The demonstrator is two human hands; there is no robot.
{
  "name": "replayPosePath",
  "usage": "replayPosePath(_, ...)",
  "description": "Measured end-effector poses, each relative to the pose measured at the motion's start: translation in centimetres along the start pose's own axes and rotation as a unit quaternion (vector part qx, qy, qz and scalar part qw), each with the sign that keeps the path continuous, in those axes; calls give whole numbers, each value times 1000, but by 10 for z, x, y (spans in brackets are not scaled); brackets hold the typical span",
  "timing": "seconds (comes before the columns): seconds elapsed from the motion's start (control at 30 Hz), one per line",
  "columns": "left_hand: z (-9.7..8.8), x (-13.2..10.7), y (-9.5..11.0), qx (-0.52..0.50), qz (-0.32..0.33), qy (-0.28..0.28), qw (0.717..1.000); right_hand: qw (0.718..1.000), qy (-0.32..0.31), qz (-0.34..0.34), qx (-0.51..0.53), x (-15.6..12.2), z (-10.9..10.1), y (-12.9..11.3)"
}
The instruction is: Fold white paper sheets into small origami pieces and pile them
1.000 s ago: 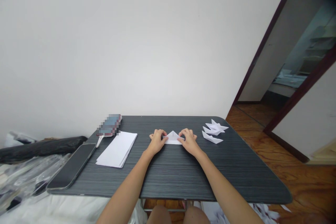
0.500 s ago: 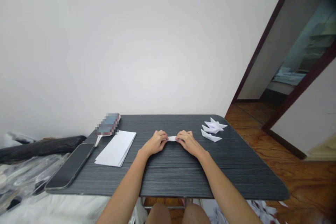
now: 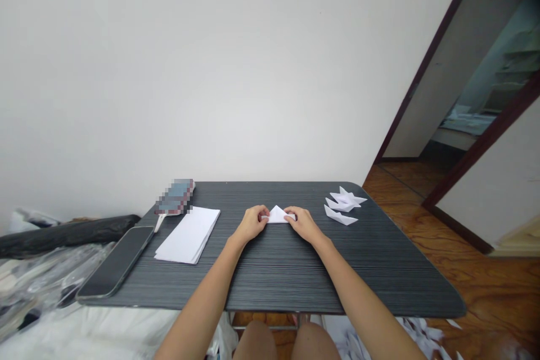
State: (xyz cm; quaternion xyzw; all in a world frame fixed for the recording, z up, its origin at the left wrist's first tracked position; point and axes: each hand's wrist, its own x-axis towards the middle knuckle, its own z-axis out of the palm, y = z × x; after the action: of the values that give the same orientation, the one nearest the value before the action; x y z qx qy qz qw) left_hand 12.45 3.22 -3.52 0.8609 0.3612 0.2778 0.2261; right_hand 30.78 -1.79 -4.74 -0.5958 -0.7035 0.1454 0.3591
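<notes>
On the table (image 3: 291, 281), around the middle and toward its far half, lies a small piece of folded white paper (image 3: 277, 216), its peak pointing to the far side and a straight edge lying along the near side. The left hand (image 3: 252, 223) has its fingers closed on the left end of the paper, thumb on the near side and the other fingers curled behind. The right hand (image 3: 302, 223) grips the right end in much the same way, its thumb and fingers pinched together, so the paper spans the gap between the two hands. Both forearms reach in from the near edge.

To the right, near the far right corner, sits a small cluster of folded white paper boats (image 3: 346, 201), with one more boat (image 3: 340, 216) just beside it on the near side. To the left lies a stack of white paper sheets (image 3: 188, 236), slightly fanned at its near end. Farther left, a smartphone (image 3: 116, 263) with a dark screen rests along the left edge, and beyond it is an object (image 3: 176, 197) blurred out by pixels. White paper scraps (image 3: 422, 333) lie below the table at the near right
</notes>
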Motion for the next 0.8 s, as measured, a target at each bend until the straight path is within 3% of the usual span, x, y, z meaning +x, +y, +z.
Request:
replayPosePath(0.23, -1, -4, 11, 125, 67, -29, 989, 989, 41, -30, -142, -10, -1, -17)
replayPosePath(0.33, 2, -7, 17, 150, 126, -64, 978, 983, -1, -80, -163, -14, 1, -27)
replayPosePath(0.43, 3, -8, 19, 136, 164, -85, 973, 980, -16, -71, -183, -18, 6, -32)
replayPosePath(0.63, -9, -8, 8, 115, 114, -49, 986, 972, 24, 15, -232, -25, 8, -29)
replayPosePath(0.8, -14, -9, 4, 99, 111, -30, 988, 973, 68, 24, -219, -24, 4, -25)
